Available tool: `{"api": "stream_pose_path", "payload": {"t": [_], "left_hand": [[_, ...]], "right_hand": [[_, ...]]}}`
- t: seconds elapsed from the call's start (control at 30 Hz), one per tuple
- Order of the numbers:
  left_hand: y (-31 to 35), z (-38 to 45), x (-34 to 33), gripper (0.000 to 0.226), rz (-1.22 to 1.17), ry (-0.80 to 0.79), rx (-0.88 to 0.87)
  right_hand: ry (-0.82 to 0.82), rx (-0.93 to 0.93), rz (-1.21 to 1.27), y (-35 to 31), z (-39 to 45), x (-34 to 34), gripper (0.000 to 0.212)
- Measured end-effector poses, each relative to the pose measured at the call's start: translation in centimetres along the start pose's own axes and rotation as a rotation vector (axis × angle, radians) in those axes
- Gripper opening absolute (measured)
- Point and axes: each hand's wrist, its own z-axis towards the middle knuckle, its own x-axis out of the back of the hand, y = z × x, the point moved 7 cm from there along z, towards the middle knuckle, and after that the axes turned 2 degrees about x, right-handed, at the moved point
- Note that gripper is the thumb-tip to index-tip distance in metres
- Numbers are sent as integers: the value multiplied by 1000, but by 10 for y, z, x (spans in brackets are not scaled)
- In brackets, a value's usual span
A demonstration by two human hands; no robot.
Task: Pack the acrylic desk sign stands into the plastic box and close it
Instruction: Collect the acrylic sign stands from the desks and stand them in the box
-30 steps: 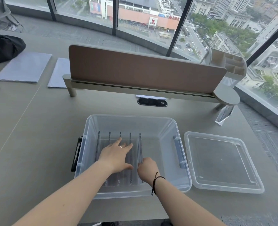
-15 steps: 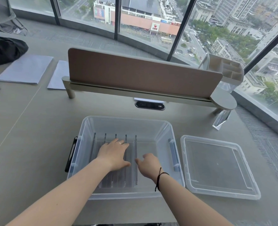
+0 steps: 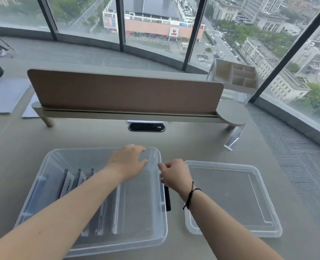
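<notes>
A clear plastic box [image 3: 91, 203] is seen on the grey desk [image 3: 14, 147], lidless, with several acrylic sign stands [image 3: 99, 212] set on edge in a row inside its left and middle part. The lid [image 3: 232, 197] lies flat on the desk just to the right of the box. One more acrylic stand [image 3: 233, 136] is left outside — upright near the far right of the desk, below the round end of the divider shelf [image 3: 230, 113].

The left hand [image 3: 127, 162] is held over the far right part of the box, fingers loosely curled near the far rim; whether the rim is gripped cannot be told. The right hand [image 3: 174, 174] is curled at the box's right wall beside the black latch handle [image 3: 167, 198] — whether anything is actually clasped is not clear. A dark cord is worn on the right wrist, a ring on the left hand.

Behind the box, a brown divider panel [image 3: 125, 91] is mounted across the desk, and papers [image 3: 3, 94] lie at far left.
</notes>
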Motion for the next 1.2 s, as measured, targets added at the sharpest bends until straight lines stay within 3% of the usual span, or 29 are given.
{"api": "stream_pose_path", "payload": {"t": [0.17,0.37,0.53,0.93,1.1,1.2], "left_hand": [[93,56,-10,46,38,-13,-38],[206,116,-34,43,99,-36,-131],[265,154,-63,40,137,-61,-180],[291,213,-114,38,157,-130,-155],[291,225,-135,37,111,-171,-122],[301,230,-147,37,107,-203,-129]], "right_hand": [[149,-35,32,56,37,96,42],[320,-215,-18,146,105,212,41],[364,-320,-24,199,183,264,49],[276,-365,-19,248,266,280,26],[240,-343,-199,268,265,305,24],[176,-335,-303,290,256,326,12]]}}
